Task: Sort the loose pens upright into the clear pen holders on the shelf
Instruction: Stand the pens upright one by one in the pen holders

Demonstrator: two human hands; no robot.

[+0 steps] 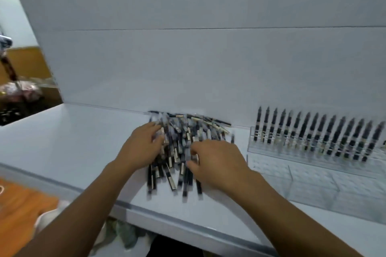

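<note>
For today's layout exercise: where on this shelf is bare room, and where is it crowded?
Bare shelf runs left of the loose pens, back to the wall panel. Crowded: the pens, and the clear pen holder at right.

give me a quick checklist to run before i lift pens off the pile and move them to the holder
1. Pens in reach: ok. The pile of loose pens lies on the shelf under both hands.
2. Left hand placed: ok. It rests on the pile's left side.
3. Right hand grip: cannot tell. Its fingers curl at the pile, but blur hides any pinch.
4. Free slots: ok. The clear pen holder has bare front rows; upright pens fill only the back row.
5. Holder position: ok. It stands on the same shelf, right of the pile.
6. Which way the pens point: cannot tell, too blurred.
</note>
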